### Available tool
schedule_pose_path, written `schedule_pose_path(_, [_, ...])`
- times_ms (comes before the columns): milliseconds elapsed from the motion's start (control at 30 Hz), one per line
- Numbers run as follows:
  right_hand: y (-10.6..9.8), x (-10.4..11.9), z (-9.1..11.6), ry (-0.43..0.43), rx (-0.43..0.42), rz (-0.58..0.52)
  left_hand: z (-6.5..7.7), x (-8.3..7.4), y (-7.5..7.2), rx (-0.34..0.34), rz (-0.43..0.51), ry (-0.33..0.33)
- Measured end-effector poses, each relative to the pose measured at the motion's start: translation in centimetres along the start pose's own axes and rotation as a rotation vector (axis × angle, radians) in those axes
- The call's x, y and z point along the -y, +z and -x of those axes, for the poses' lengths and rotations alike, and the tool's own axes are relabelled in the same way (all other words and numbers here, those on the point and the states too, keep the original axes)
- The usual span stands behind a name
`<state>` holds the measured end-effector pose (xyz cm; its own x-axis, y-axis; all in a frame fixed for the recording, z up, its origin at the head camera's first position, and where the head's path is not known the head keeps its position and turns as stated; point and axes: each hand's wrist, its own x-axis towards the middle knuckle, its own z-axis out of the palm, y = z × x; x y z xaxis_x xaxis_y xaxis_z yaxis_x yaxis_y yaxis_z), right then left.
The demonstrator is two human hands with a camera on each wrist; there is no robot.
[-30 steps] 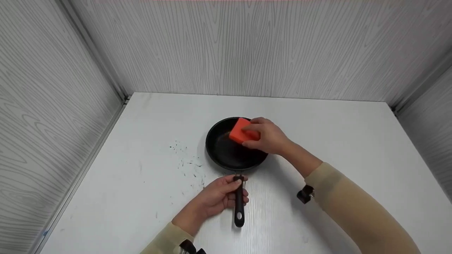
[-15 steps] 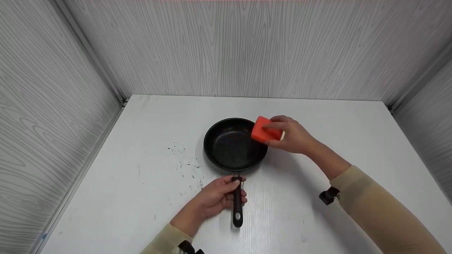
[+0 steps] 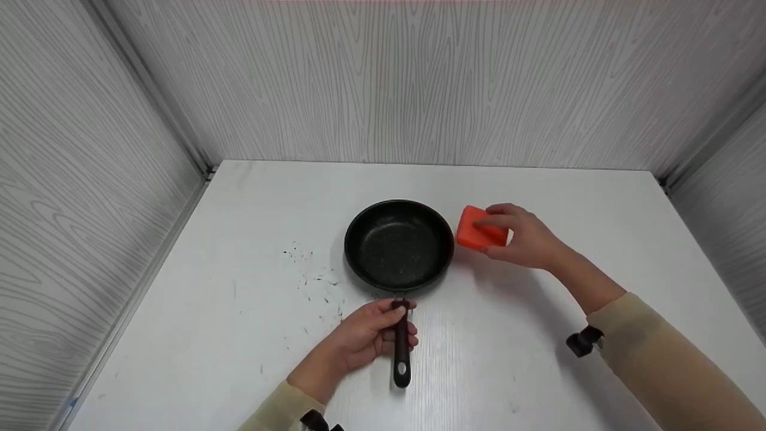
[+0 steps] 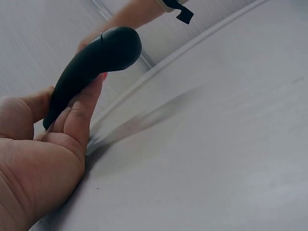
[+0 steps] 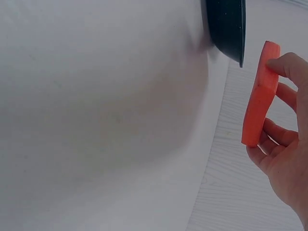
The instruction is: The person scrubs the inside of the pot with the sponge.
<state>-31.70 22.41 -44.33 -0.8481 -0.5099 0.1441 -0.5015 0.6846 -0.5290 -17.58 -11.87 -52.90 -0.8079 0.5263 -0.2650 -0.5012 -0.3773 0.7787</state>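
Note:
A black frying pan (image 3: 398,248) stands on the white table with its handle (image 3: 401,353) toward me. My left hand (image 3: 365,338) grips that handle near the pan, thumb on top; the left wrist view shows the handle (image 4: 91,62) between thumb and fingers. Just right of the pan's rim, my right hand (image 3: 526,236) pinches an orange-red sponge (image 3: 479,229) by its edges. In the right wrist view the sponge (image 5: 261,94) is held above the table, apart from the pan's dark side (image 5: 226,29). The pan's inside is fully visible.
Dark crumbs or specks (image 3: 317,281) lie scattered on the table (image 3: 197,335) left of the pan. Wood-grain panels (image 3: 383,78) wall the table at the back and both sides.
My right hand has carried the sponge from inside the pan to the right, past its rim. My left hand keeps its grip on the handle, and the pan has barely shifted.

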Motion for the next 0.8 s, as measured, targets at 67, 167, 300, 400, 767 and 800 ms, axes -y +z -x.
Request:
schedule_pose_path(67, [0.3,-0.5,0.3,0.016,0.018,0.003,0.0,0.1,0.0,-0.004,0.003,-0.001])
schedule_pose_path(167, [0.8,-1.1,0.6,0.040,0.049,0.011,0.0,0.1,0.0,-0.006,0.007,-0.003])
schedule_pose_path(300, [1.3,-1.8,0.8,0.051,0.069,0.026,0.1,0.0,0.1,-0.002,0.012,-0.004])
schedule_pose_path(400, [1.7,-2.0,1.0,0.067,0.079,0.026,0.1,-0.1,0.1,0.004,0.018,-0.007])
schedule_pose_path(767, [2.9,-2.3,1.5,0.161,0.157,0.072,0.1,-0.1,0.1,0.008,0.024,-0.010])
schedule_pose_path(800, [2.9,-2.3,1.5,0.161,0.160,0.076,0.1,0.0,0.1,0.008,0.024,-0.012])
